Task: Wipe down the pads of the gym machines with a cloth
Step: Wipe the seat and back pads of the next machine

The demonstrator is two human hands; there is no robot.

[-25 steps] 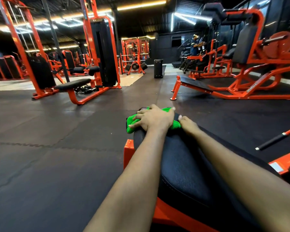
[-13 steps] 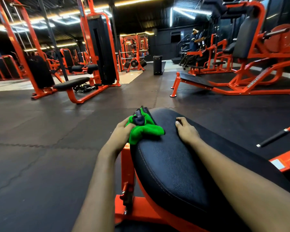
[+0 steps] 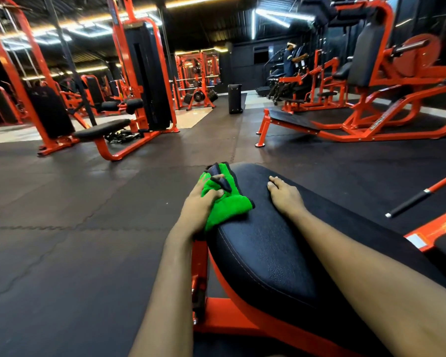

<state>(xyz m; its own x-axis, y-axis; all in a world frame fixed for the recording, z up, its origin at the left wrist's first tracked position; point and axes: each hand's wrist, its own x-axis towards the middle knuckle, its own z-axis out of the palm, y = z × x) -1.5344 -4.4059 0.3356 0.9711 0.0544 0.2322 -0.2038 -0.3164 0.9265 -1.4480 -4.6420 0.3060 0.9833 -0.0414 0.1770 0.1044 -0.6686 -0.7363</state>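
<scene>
A long black padded bench pad [image 3: 265,243] on an orange frame runs from the lower right toward the middle. My left hand [image 3: 200,204] grips a bright green cloth [image 3: 224,204] with dark edging and presses it against the pad's left side, near its far end. My right hand [image 3: 285,195] lies flat on top of the pad, fingers together and pointing away, holding nothing. Both forearms stretch in from the bottom edge.
An orange cable machine with a black seat [image 3: 102,130] stands at the far left. An orange plate-loaded machine [image 3: 371,99] fills the far right, with a person [image 3: 290,60] behind it. A black-handled bar [image 3: 420,197] angles in at the right. Dark rubber floor mats [image 3: 62,228] spread to the left.
My left hand slid the cloth from the pad's far end over to its left side, then back toward me along that side. My right hand stayed resting on top.
</scene>
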